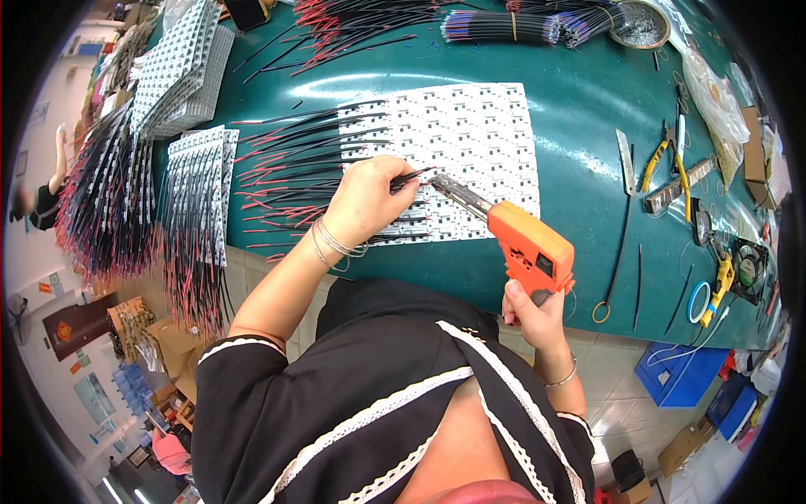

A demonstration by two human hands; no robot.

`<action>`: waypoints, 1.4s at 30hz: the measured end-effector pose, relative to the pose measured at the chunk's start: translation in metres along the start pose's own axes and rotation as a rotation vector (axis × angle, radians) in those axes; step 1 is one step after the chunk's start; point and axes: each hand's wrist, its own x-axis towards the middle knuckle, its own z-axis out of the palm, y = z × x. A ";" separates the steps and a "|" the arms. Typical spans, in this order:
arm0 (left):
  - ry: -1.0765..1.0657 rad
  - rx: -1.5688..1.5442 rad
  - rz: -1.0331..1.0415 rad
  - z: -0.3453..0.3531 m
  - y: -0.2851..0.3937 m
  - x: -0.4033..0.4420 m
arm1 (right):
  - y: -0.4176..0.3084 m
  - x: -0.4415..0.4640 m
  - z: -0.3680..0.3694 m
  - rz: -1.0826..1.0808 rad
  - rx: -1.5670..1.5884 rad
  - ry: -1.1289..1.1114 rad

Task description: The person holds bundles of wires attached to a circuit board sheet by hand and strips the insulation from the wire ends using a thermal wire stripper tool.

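My left hand is closed in a pinch on black wires over a white circuit board panel. Rows of small dark parts cover the panel, and black wires with red ends stick out from its left side. Below and to the right, my right hand grips the handle of an orange soldering gun. The gun's metal tip points up and left, close to the wire ends at my left fingertips. Whether the tip touches them, I cannot tell.
Wired panels hang over the table's left edge beside stacked boards. Wire bundles and a bowl lie at the back. Yellow-handled pliers, a blade and a tape roll are on the right.
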 end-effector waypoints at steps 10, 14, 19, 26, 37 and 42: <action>0.005 0.056 0.064 0.001 -0.003 0.001 | 0.003 -0.004 -0.001 0.006 0.042 0.034; -0.071 0.040 0.075 -0.003 -0.004 0.005 | 0.002 -0.006 -0.003 0.013 0.051 0.037; -0.122 0.009 0.119 -0.003 -0.006 0.009 | 0.004 -0.007 -0.001 0.020 0.056 0.042; -0.079 0.026 0.078 -0.004 -0.007 0.007 | 0.004 -0.005 0.001 -0.009 0.051 0.040; -0.059 0.045 0.086 -0.002 -0.007 0.005 | 0.003 -0.002 0.001 0.010 0.012 -0.002; -0.051 0.051 0.100 -0.002 -0.006 0.006 | 0.004 -0.004 0.002 -0.004 0.049 0.042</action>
